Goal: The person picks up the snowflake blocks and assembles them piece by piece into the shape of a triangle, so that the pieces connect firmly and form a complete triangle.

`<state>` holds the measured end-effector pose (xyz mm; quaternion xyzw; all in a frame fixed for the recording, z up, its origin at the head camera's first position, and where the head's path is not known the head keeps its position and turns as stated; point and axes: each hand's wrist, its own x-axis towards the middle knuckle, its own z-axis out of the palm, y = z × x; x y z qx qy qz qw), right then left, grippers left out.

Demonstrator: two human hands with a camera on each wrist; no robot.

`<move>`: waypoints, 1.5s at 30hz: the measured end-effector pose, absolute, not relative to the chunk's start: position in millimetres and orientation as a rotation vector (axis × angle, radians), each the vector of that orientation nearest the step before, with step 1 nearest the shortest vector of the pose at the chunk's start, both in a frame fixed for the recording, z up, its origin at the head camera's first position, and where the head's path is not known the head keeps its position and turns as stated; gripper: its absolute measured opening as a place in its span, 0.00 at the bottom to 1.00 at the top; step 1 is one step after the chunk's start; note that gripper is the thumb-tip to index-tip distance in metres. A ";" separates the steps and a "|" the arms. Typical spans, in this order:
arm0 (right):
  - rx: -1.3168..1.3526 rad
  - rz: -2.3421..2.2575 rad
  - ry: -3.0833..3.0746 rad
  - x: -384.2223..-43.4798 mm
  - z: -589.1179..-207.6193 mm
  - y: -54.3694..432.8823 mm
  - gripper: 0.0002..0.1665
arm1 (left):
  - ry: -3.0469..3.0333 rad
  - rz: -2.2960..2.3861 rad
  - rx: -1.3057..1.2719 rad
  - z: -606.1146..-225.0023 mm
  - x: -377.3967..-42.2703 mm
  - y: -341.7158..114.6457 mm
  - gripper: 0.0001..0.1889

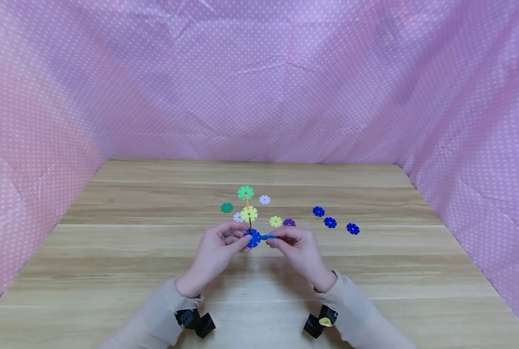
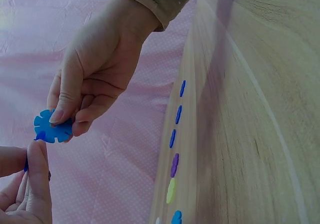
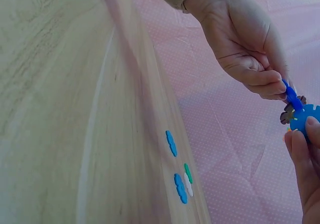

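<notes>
My left hand [image 1: 217, 249] pinches a blue notched disc [image 1: 253, 238] between thumb and fingers, its flat face showing. With thumb and fingertips my right hand [image 1: 300, 252] holds a darker blue disc [image 3: 292, 97], turned edge-on, its rim right at the lighter disc's notched edge. Away from me, a chain runs from the left hand's disc: a dark brown disc [image 3: 285, 116] edge-on, a yellow disc [image 1: 249, 214], an orange disc [image 1: 247, 201] edge-on and a light green disc [image 1: 245, 192]. In the left wrist view, the right fingers hide most of the darker disc.
Loose discs lie on the wooden table [image 1: 133, 242]: a green one [image 1: 227, 207], a white one [image 1: 264, 199], a yellow one [image 1: 275, 221], a purple one [image 1: 289, 222]. Farther right are three dark blue discs [image 1: 330, 222]. Pink dotted cloth [image 1: 259, 97] surrounds the table's back and sides.
</notes>
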<state>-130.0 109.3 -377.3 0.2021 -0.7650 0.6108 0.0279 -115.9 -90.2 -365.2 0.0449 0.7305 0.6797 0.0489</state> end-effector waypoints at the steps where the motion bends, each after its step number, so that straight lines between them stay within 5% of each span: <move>1: 0.643 1.869 -2.364 -130.0 -377.7 109.6 0.05 | 2.219 2.072 0.137 -365.7 -116.0 -90.5 0.13; 23: 1.004 1.463 -2.089 -136.1 -383.6 108.9 0.10 | 2.121 2.084 0.057 -367.9 -115.9 -88.1 0.10; 45: 0.968 1.429 -2.193 -138.6 -387.6 103.6 0.08 | 2.070 2.150 -0.070 -373.8 -116.1 -90.1 0.11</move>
